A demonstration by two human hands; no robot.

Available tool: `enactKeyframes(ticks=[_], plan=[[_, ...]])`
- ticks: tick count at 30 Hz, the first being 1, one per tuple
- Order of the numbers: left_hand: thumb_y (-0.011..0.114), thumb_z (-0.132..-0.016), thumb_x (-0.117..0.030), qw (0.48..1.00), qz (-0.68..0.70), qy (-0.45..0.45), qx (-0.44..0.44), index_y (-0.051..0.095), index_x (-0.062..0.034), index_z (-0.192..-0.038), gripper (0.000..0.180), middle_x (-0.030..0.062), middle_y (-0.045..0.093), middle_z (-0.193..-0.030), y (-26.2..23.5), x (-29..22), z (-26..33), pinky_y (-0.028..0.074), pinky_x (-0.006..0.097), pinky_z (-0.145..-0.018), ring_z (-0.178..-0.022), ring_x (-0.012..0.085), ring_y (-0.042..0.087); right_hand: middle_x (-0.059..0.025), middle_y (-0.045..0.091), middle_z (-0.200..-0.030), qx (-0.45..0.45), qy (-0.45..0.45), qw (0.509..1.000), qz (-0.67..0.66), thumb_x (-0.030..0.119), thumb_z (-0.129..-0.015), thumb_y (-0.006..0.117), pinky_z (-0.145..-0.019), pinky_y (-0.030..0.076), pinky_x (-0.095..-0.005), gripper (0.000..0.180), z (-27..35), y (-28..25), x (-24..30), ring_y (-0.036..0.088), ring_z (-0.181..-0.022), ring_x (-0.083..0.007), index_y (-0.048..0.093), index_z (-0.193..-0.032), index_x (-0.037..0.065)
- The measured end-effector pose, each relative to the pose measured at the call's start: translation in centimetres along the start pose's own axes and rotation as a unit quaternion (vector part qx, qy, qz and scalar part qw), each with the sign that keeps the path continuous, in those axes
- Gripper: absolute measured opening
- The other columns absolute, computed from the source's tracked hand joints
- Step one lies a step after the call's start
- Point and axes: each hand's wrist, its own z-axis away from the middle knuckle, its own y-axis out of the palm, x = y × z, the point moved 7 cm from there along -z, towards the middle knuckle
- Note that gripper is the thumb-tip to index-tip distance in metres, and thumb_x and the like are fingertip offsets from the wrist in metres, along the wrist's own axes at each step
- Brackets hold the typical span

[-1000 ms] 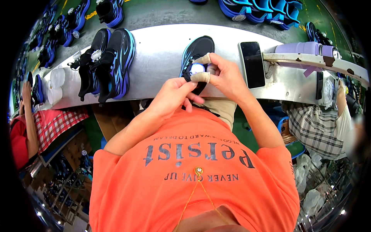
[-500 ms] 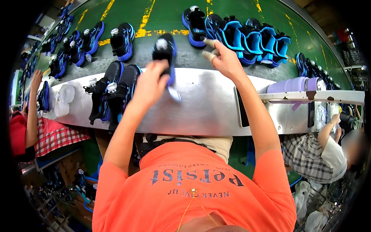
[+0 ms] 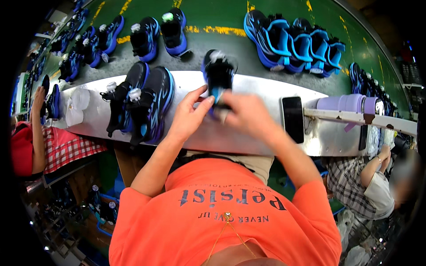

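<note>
While a broad green surface with yellow markings (image 3: 217, 13) fills the far side, a silver metal table (image 3: 266, 87) spans the scene before it. A chipped white metal bar (image 3: 337, 116) crosses the table's right part; on the left stands a pair of black shoes with blue soles (image 3: 157, 99). At centre, a single black shoe with a blue sole (image 3: 219, 75) points near to far, overlapping the table's far edge, just beyond both hands. The left hand (image 3: 188, 114) has thumb and forefinger at its near left edge; the right hand (image 3: 244, 113) blurs over its near end, neither clearly nearer. Whether either grip is closed, I cannot tell. A flat black-screened phone (image 3: 292, 119) lies farther right.
</note>
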Motion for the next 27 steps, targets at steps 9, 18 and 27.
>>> enactKeyframes(ticks=[9, 18, 27], plan=[[0.059, -0.087, -0.009, 0.972, -0.224, 0.056, 0.049, 0.063, -0.0005, -0.113, 0.027, 0.0199, 0.067, -0.102, -0.8, -0.7, 2.1, 0.05, 0.035, -0.079, -0.093, 0.0331, 0.066, -0.0073, 0.068, -0.087, 0.088, 0.061, 0.942, -0.319, 0.011, -0.081, 0.069, -0.063, 0.047, -0.0352, 0.031, 7.4, 0.1, 1.8, 0.062, -0.073, -0.0183, 0.065, -0.112, 0.007], [0.059, -0.09, -0.016, 0.954, -0.271, 0.125, 0.013, 0.066, 0.001, -0.103, 0.022, 0.0171, 0.067, -0.097, 1.6, -1.5, 2.0, 0.049, 0.033, -0.078, -0.089, 0.0307, 0.065, -0.0057, 0.06, -0.089, 0.084, -0.019, 0.991, -0.098, 0.013, -0.065, 0.08, -0.066, 0.045, -0.0304, 0.062, 0.3, -1.5, -2.3, 0.053, -0.073, -0.0191, 0.06, -0.124, 0.015], [0.061, -0.089, -0.018, 0.972, -0.224, 0.061, -0.019, 0.068, 0.0001, -0.1, 0.023, 0.0181, 0.069, -0.094, 2.3, -1.3, 1.3, 0.05, 0.034, -0.076, -0.086, 0.0302, 0.067, -0.0037, 0.064, -0.09, 0.123, 0.154, 0.966, -0.169, 0.016, -0.068, 0.083, -0.072, 0.049, -0.0293, 0.048, 2.3, -0.9, -3.3, 0.059, -0.079, -0.0143, 0.06, -0.109, 0.008]])
